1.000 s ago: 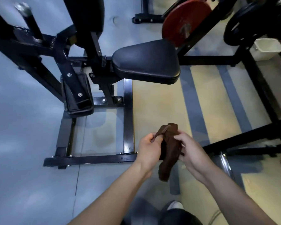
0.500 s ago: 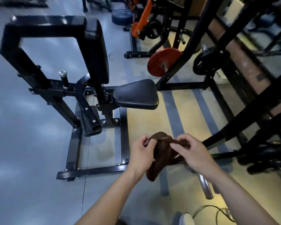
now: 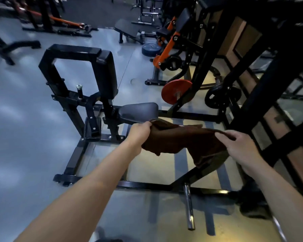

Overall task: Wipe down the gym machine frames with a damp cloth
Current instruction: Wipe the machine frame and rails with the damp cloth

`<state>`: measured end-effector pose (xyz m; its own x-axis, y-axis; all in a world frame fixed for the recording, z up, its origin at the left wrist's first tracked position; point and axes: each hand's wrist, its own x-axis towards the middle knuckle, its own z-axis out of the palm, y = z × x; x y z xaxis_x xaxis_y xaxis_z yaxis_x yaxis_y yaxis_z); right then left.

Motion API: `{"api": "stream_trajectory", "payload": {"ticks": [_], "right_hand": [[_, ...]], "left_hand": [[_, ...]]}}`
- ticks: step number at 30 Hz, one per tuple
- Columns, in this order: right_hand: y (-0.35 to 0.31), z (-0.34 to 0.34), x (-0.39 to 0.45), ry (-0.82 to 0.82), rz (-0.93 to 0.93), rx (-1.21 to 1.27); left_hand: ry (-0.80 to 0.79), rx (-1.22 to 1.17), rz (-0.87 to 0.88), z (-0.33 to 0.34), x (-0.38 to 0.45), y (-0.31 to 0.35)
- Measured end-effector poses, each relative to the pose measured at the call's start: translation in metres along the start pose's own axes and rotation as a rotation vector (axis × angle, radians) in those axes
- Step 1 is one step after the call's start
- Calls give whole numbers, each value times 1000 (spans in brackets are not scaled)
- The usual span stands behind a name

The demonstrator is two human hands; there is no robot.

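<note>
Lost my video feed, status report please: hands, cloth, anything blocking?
Left hand and right hand both grip the brown cloth, spread in mid-air. Black machine frame untouched. Nothing between.

Dim, bluish, soft, edge-warped wide-angle.

I see a brown cloth (image 3: 180,140), soft and matt, at frame centre. The machine frame (image 3: 73,154) at left is black painted metal with a slight sheen. Its seat (image 3: 138,110) is smooth padded vinyl. The peg (image 3: 189,206) at lower centre is shiny chrome.

Left hand (image 3: 140,133), right hand (image 3: 238,144) gripping, apart
</note>
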<state>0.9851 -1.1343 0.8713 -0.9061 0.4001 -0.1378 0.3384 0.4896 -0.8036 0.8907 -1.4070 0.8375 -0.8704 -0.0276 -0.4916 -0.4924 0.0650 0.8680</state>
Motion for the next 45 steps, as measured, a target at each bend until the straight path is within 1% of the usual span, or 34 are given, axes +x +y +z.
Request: {"api": "stream_trajectory", "payload": {"ticks": [2, 4, 6, 8, 11, 13, 16, 19, 21, 22, 24, 25, 26, 27, 29, 30, 31, 33, 35, 36, 38, 40, 41, 42, 43, 45], "right_hand": [[-1, -27, -2, -43, -23, -13], [-6, -45, -5, -72, -61, -19], [-12, -58, -10, -106, -68, 18], [-11, -70, -14, -103, -59, 56], [-13, -83, -26, -13, -42, 83], [-11, -89, -37, 40, -30, 47], [-1, -95, -51, 117, 6, 38], [14, -98, -63, 214, 108, 85], [23, -99, -78, 161, 158, 11], [26, -95, -86, 96, 145, 3], [31, -77, -103, -71, 57, 23], [34, -63, -111, -127, 16, 0], [39, -49, -115, -114, -23, -29], [49, -38, -114, -53, -66, -53], [68, -28, -99, 137, -114, -43], [74, -34, -90, 206, -83, 39], [78, -45, -80, 239, -32, 134], [90, -81, -65, 237, 32, 222], [107, -123, -53, 227, 43, 259], [112, -136, -48, 229, 47, 282], [124, -173, -38, 188, 43, 272], [134, -214, -28, 131, -26, 181], [136, -234, -22, 105, -82, 106], [137, -253, -17, 87, -136, 24], [138, -270, -12, 87, -181, -69], [140, -297, -1, 115, -262, -218]], "left_hand": [[-32, -210, -144, 9, -13, 4], [-96, -298, -201, 16, -22, 6], [-131, -308, -195, 24, -31, 7], [-133, -245, -122, 31, -36, 9], [-120, -150, 5, 38, -44, 17], [-165, -160, 15, 43, -52, 25], [-294, -272, -102, 56, -75, 42], [-408, -364, -216, 77, -97, 54], [-483, -388, -252, 96, -111, 59], [-505, -384, -260, 107, -117, 60], [-519, -368, -268, 132, -133, 60], [-509, -378, -268, 146, -142, 58], [-490, -399, -272, 157, -148, 56], [-477, -419, -277, 168, -154, 53], [-444, -462, -276, 188, -164, 50], [-427, -486, -263, 196, -167, 50], [-415, -507, -239, 202, -167, 52], [-369, -505, -166, 221, -168, 55], [-304, -409, -77, 243, -170, 59], [-281, -309, -19, 246, -169, 60], [-226, -14, 137, 261, -166, 58], [-113, 269, 296, 279, -167, 53], [-62, 360, 347, 286, -166, 50], [-30, 389, 366, 294, -162, 48], [-19, 369, 355, 303, -160, 46], [-50, 257, 282, 318, -155, 47]]}}
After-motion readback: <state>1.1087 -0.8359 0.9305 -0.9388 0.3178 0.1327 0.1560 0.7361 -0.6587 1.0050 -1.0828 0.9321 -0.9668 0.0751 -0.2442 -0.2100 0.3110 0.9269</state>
